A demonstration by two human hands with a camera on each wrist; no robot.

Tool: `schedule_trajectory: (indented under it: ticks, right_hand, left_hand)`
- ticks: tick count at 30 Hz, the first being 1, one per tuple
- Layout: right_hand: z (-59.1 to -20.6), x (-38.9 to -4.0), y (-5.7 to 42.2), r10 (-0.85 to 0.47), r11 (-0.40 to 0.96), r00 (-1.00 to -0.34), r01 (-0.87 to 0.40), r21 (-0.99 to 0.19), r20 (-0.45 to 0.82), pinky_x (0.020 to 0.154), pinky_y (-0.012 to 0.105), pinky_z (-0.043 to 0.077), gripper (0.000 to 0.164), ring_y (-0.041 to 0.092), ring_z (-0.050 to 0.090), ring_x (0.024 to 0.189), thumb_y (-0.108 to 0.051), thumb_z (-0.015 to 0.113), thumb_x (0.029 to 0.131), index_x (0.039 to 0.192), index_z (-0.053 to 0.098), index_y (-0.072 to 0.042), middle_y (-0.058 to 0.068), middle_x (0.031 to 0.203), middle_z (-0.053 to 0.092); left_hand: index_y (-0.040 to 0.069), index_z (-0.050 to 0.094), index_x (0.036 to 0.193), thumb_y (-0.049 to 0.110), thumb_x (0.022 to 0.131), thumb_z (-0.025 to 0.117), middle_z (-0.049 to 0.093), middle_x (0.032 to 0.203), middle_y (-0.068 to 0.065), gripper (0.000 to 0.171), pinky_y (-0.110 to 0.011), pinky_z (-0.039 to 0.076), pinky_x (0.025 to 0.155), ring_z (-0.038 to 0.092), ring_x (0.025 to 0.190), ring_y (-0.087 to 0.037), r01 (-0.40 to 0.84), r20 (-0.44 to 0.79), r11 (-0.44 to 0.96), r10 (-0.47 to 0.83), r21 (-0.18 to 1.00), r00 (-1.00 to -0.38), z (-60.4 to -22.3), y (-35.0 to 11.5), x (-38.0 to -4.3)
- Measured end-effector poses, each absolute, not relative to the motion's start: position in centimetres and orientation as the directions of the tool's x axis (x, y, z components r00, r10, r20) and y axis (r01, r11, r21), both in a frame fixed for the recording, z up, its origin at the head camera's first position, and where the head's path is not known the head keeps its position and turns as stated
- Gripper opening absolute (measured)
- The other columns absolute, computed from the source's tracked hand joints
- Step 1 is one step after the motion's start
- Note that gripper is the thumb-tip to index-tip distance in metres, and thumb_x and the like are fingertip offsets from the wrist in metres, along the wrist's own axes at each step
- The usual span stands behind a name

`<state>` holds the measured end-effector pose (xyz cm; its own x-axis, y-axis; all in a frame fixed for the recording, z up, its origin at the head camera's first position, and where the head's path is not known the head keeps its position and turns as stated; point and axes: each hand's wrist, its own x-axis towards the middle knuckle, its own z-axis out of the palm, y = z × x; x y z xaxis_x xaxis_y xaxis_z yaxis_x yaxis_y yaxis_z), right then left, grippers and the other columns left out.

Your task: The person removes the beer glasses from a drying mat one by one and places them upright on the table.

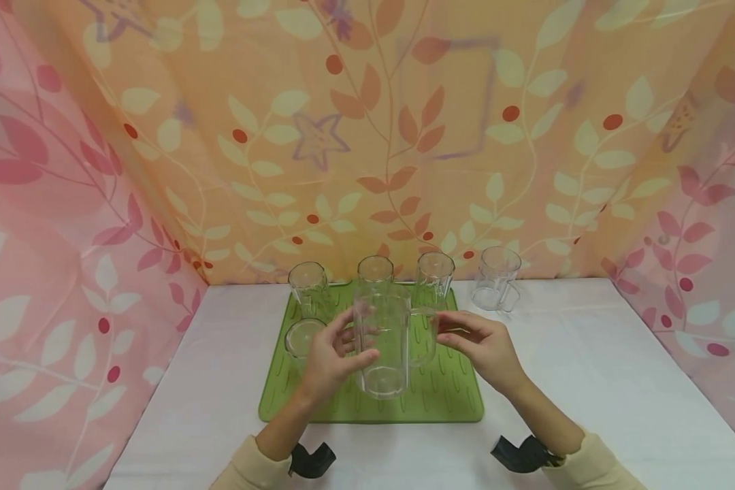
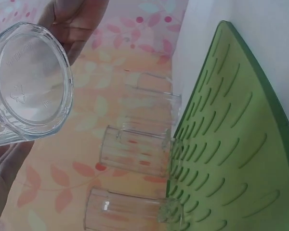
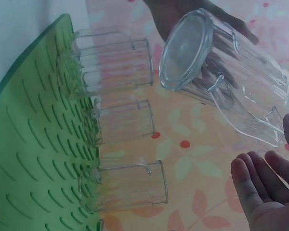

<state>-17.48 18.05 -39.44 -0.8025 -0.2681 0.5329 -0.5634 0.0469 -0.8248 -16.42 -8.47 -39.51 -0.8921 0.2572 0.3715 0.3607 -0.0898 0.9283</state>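
A large clear mug (image 1: 382,371) is held up above the green ribbed mat (image 1: 447,405), its handle pointing right. My left hand (image 1: 327,361) grips the mug's body from the left, the thumb in front and the fingers behind. At the handle, my right hand (image 1: 490,350) pinches with thumb and fingertips. Seen from the left wrist, the mug's many-sided base (image 2: 36,79) faces the camera, with a recycling mark moulded in it. From the right wrist view, the handle (image 3: 245,122) runs toward the right thumb.
Along the mat's back edge stand clear mugs, at left (image 1: 308,275), in the middle (image 1: 376,267) and at right (image 1: 436,267). Another clear mug (image 1: 304,333) sits on the mat nearer the left hand. Off the mat, a handled mug (image 1: 496,275) stands on the white table (image 1: 563,340). Patterned curtains surround the table.
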Motion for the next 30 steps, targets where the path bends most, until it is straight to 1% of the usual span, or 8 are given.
schedule_trajectory:
  ticks: [4, 7, 16, 20, 22, 24, 26, 30]
  right_hand:
    - [-39.2, -17.4, 18.1, -0.301, -0.037, -0.819, -0.502, -0.864, 0.489, 0.079, 0.02, 0.059, 0.03, 0.004, 0.068, 0.097, 0.008, 0.066, 0.086, 0.113, 0.06, 0.019, -0.009, 0.105, 0.072]
    - [-39.0, -17.2, 18.1, -0.324, -0.069, -0.823, -0.471, -0.88, 0.466, 0.08, 0.02, 0.059, 0.032, 0.007, 0.069, 0.097, 0.007, 0.065, 0.087, 0.114, 0.058, 0.02, -0.008, 0.106, 0.073]
    - [-38.8, -17.1, 18.0, -0.372, -0.13, -0.815, -0.427, -0.895, 0.443, 0.08, 0.023, 0.06, 0.03, 0.01, 0.071, 0.097, 0.008, 0.063, 0.088, 0.116, 0.059, 0.019, -0.003, 0.106, 0.074]
    - [-38.7, -17.1, 18.1, -0.389, -0.152, -0.811, -0.411, -0.899, 0.437, 0.08, 0.024, 0.06, 0.031, 0.01, 0.072, 0.097, 0.007, 0.063, 0.088, 0.115, 0.057, 0.022, -0.005, 0.106, 0.075]
    - [-38.8, -17.1, 18.1, -0.395, -0.16, -0.81, -0.405, -0.9, 0.434, 0.08, 0.025, 0.06, 0.031, 0.01, 0.072, 0.096, 0.007, 0.063, 0.088, 0.116, 0.06, 0.018, -0.006, 0.106, 0.075]
    - [-38.8, -17.1, 18.1, -0.399, -0.165, -0.809, -0.4, -0.901, 0.432, 0.081, 0.025, 0.06, 0.031, 0.009, 0.072, 0.096, 0.006, 0.063, 0.088, 0.116, 0.059, 0.019, -0.006, 0.106, 0.075]
    - [-38.8, -17.0, 18.1, -0.399, -0.16, -0.81, -0.399, -0.903, 0.429, 0.081, 0.025, 0.06, 0.031, 0.008, 0.072, 0.096, 0.006, 0.063, 0.088, 0.116, 0.06, 0.018, -0.007, 0.105, 0.075]
    - [-38.8, -17.0, 18.2, -0.402, -0.146, -0.809, -0.406, -0.902, 0.429, 0.081, 0.024, 0.06, 0.029, 0.007, 0.072, 0.096, 0.008, 0.063, 0.088, 0.116, 0.064, 0.011, -0.007, 0.105, 0.075]
  left_hand:
    - [-0.006, 0.041, 0.143, 0.01, 0.081, 0.078, 0.051, 0.139, -0.029, 0.074, -0.043, 0.056, 0.091, 0.067, 0.111, -0.014, 0.444, 0.449, -0.084, 0.27, 0.892, -0.852, -39.9, -8.5, -16.3]
    - [-0.006, 0.04, 0.143, 0.01, 0.081, 0.079, 0.05, 0.14, -0.029, 0.075, -0.037, 0.056, 0.094, 0.065, 0.114, -0.011, 0.472, 0.476, -0.088, 0.277, 0.877, -0.834, -40.1, -8.4, -16.3]
    - [-0.004, 0.039, 0.144, -0.003, 0.077, 0.078, 0.049, 0.138, -0.032, 0.078, -0.027, 0.055, 0.096, 0.063, 0.119, -0.012, 0.529, 0.528, -0.087, 0.305, 0.844, -0.793, -40.6, -8.4, -16.3]
    - [-0.004, 0.04, 0.144, -0.001, 0.077, 0.079, 0.049, 0.138, -0.032, 0.078, -0.025, 0.054, 0.097, 0.063, 0.119, -0.022, 0.543, 0.539, -0.079, 0.31, 0.836, -0.784, -40.6, -8.3, -16.3]
    - [-0.004, 0.04, 0.143, -0.001, 0.077, 0.079, 0.049, 0.138, -0.032, 0.077, -0.025, 0.054, 0.097, 0.063, 0.12, -0.024, 0.546, 0.539, -0.073, 0.311, 0.835, -0.783, -40.6, -8.3, -16.3]
    - [-0.004, 0.04, 0.143, -0.002, 0.076, 0.079, 0.049, 0.138, -0.032, 0.077, -0.025, 0.054, 0.097, 0.062, 0.12, -0.023, 0.549, 0.541, -0.072, 0.314, 0.833, -0.78, -40.7, -8.3, -16.2]
    - [-0.004, 0.04, 0.143, -0.002, 0.076, 0.079, 0.049, 0.138, -0.032, 0.077, -0.025, 0.053, 0.098, 0.062, 0.121, -0.017, 0.551, 0.543, -0.073, 0.315, 0.831, -0.778, -40.7, -8.3, -16.3]
    - [-0.004, 0.041, 0.143, -0.005, 0.075, 0.078, 0.05, 0.138, -0.032, 0.077, -0.024, 0.053, 0.098, 0.061, 0.121, -0.014, 0.564, 0.553, -0.069, 0.323, 0.823, -0.768, -40.9, -8.3, -16.3]
